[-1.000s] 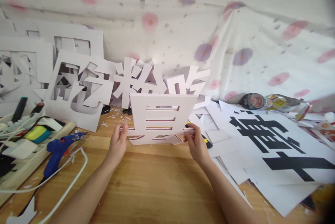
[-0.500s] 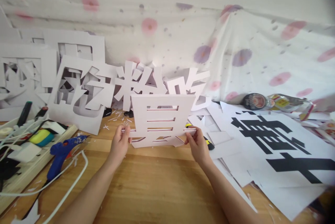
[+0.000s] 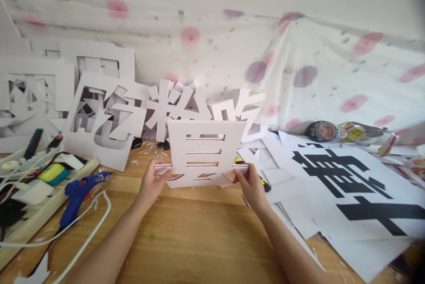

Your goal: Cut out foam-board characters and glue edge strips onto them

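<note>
A white foam-board cut-out character (image 3: 206, 143), with horizontal slots through it, stands nearly upright above the wooden table. My left hand (image 3: 154, 182) pinches the strip that sticks out at its left side, thumb toward me. On the opposite side my right hand (image 3: 249, 182) grips the matching strip between thumb and fingers. Dark red lines show along the slot edges. Partly behind my right hand lies a yellow and black tool (image 3: 265, 184), perhaps a utility knife. Its other parts are hidden.
A blue glue gun (image 3: 78, 191) and white cords lie left, beside a cluttered power strip (image 3: 53, 204). White cut-out boards (image 3: 109, 120) and foam characters (image 3: 175, 109) lean at the back. Printed sheets (image 3: 361, 244) cover the right, with a bottle-like object (image 3: 352, 131) behind.
My left thumb has slid inward over the left end of the cut-out. The right hand keeps its grip, and the board has hardly moved.
</note>
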`<state>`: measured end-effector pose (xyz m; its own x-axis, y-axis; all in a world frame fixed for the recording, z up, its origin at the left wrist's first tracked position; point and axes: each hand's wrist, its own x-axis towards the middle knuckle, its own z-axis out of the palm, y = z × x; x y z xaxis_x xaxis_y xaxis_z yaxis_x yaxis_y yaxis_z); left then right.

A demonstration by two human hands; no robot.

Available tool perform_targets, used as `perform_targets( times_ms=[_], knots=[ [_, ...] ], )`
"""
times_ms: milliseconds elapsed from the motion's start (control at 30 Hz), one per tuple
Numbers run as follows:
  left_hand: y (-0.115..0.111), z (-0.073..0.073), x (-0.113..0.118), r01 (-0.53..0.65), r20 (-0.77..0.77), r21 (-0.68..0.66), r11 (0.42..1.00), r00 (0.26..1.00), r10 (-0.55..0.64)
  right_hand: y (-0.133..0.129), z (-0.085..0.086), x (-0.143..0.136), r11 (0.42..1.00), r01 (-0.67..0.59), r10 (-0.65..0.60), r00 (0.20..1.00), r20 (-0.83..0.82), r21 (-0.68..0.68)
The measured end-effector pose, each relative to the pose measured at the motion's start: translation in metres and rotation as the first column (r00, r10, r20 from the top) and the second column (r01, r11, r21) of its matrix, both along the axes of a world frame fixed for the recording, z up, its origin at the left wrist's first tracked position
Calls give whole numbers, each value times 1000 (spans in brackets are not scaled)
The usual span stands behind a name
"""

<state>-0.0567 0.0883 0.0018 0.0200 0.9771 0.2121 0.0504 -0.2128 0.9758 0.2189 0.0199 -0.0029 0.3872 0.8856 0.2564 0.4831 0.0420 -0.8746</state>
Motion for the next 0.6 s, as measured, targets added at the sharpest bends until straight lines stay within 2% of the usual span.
perform_targets(
  times_ms=[133,267,467,600],
  knots=[
    [3,-6,1,-66,-41,-2,998,997,66,-1,2,0,1000,-2,2,1000,-19,-7],
    [2,-6,4,-84,-47,-5,996,995,83,0,1,0,1000,-13,13,998,-57,0],
    [-6,6,2,-95,-86,-29,995,992,92,-6,8,1,999,-33,34,989,-141,7],
    [-12,15,-1,-39,-100,-101,994,995,29,-13,20,3,999,-50,48,979,-196,-4]
  ],
)
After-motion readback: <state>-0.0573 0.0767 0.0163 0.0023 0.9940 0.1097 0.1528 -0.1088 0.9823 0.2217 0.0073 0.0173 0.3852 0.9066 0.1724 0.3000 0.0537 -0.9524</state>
